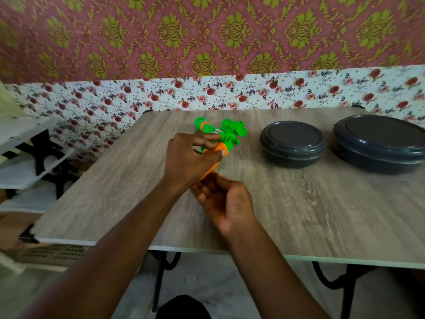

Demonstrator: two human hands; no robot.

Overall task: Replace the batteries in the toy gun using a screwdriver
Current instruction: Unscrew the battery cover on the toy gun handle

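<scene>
Wallpaper (207, 35) in pink with olive damask fills the top of the view, and a white floral band (230, 93) runs below it down to the table. The table (322, 203), a pale wood-grain top on black curved legs, spans the middle of the frame. At its far right stand two dark round lidded tins: the big tin (379, 143) near the edge of view and the small tin (293, 143) just beside it to the left. A white shelf (25, 155) on a black frame stands off the table's left side. The toy gun (218, 137), green with an orange handle, is held above the table's centre, left of the small tin and apart from it. The left hand (190, 160) has its grip closed around the gun's orange handle, a finger lying across the green body. The right hand (225, 203) sits just below the handle's end, fingers curled; motion blur hides whether its grip holds anything, and I cannot tell.
</scene>
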